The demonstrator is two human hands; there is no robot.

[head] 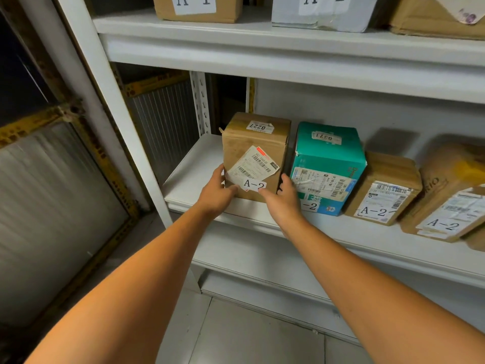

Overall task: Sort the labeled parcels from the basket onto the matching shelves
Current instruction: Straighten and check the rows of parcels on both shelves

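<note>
The person's left hand (pixel 216 191) and right hand (pixel 283 200) hold a brown box (pixel 256 143) between them. It stands upright on the white shelf (pixel 189 185). The left hand wraps the box's lower left edge, thumb on the front. The right hand clasps the lower right corner, fingers by the A-2 label (pixel 254 184). Just beside the right hand stands a teal box (pixel 328 158), also marked A-2.

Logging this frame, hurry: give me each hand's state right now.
Left hand: grips the left edge of the brown A-2 box standing on the shelf.
Right hand: grips that box's right edge, beside the teal box.
</note>
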